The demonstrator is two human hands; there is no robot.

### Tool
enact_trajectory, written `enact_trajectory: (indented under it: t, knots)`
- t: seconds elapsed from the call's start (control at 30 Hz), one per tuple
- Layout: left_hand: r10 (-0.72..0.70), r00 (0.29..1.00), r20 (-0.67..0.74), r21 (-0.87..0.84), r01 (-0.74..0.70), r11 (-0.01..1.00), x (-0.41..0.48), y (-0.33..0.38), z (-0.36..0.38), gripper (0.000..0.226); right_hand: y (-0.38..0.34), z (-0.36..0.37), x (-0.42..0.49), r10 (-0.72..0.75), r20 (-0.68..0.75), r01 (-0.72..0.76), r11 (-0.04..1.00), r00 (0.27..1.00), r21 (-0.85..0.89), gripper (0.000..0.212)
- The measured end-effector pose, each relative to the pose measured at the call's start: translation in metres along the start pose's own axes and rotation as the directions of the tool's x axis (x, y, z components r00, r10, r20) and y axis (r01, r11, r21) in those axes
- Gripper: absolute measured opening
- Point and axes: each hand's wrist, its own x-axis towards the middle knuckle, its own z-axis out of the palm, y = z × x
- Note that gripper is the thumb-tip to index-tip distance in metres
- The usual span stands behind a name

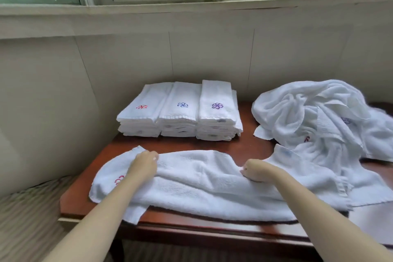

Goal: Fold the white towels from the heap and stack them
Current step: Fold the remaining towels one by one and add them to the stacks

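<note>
Left hand [145,164] and right hand [255,170] grip the towel [202,189] — stacks [178,112] behind.

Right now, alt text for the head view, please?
A white towel lies spread across the near side of a wooden table, the left hand on its far edge and the right hand gripping a fold. Three stacks of folded towels stand behind; the heap lies at right.

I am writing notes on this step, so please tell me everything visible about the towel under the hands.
The white terry towel lies rumpled, lengthwise along the near edge of the wooden table, its hem hanging over. A red embroidered logo shows at its left end. The left hand touches its far edge; the right hand grips it.
</note>
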Motion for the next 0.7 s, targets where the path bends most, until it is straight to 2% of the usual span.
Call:
enact_trajectory:
  t: [0.07, 0.13, 0.17, 0.23, 0.3, 0.37, 0.43, 0.5, 0.53, 0.6, 0.7]
  knots:
    - [0.056, 0.998, 0.040, -0.072, -0.053, 0.996, 0.007, 0.020, 0.008, 0.035, -0.001, 0.000, 0.004, -0.001, -0.043, 0.000, 1.000, 0.999, -0.022, 0.029]
    - [0.031, 0.999, 0.028, -0.094, -0.029, 0.995, 0.019, 0.035, 0.013, 0.041, 0.000, 0.001, 0.005, 0.020, -0.174, -0.017, 1.000, 0.985, 0.017, 0.025]
    - [0.014, 1.000, 0.022, -0.078, -0.012, 0.997, 0.024, 0.040, 0.014, 0.044, 0.000, 0.001, 0.006, 0.016, -0.220, -0.014, 1.000, 0.975, 0.008, 0.026]
    - [0.023, 0.998, 0.056, 0.020, -0.024, 1.000, 0.036, 0.044, 0.015, 0.046, 0.002, 0.000, 0.014, -0.009, -0.205, -0.001, 0.999, 0.979, -0.047, 0.026]
    - [0.048, 0.986, 0.161, 0.150, -0.073, 0.986, 0.046, 0.042, 0.014, 0.041, 0.003, -0.003, 0.021, -0.023, -0.103, 0.015, 0.997, 0.994, -0.076, 0.018]
    - [0.039, 0.956, 0.290, 0.183, -0.095, 0.978, 0.053, 0.038, 0.009, 0.036, 0.008, -0.012, 0.028, -0.016, 0.059, 0.020, 0.998, 0.998, -0.062, 0.002]
    - [0.024, 0.919, 0.394, 0.197, -0.110, 0.974, 0.058, 0.035, 0.000, 0.034, 0.014, -0.025, 0.030, -0.008, 0.257, 0.036, 0.994, 0.966, -0.106, 0.014]
    - [-0.028, 0.874, 0.485, 0.258, -0.112, 0.960, 0.062, 0.033, -0.009, 0.033, 0.020, -0.037, 0.030, 0.014, 0.403, 0.095, 0.964, 0.915, -0.249, 0.003]
    - [-0.065, 0.848, 0.527, 0.291, -0.108, 0.951, 0.063, 0.032, -0.012, 0.032, 0.022, -0.042, 0.030, 0.036, 0.457, 0.124, 0.940, 0.889, -0.317, 0.009]
    - [-0.149, 0.790, 0.594, 0.372, -0.107, 0.922, 0.064, 0.030, -0.017, 0.030, 0.024, -0.046, 0.028, 0.083, 0.535, 0.182, 0.887, 0.841, -0.424, 0.007]
    - [-0.194, 0.766, 0.613, 0.466, -0.152, 0.871, 0.064, 0.029, -0.027, 0.028, 0.026, -0.044, 0.022, 0.103, 0.548, 0.172, 0.888, 0.830, -0.427, 0.023]
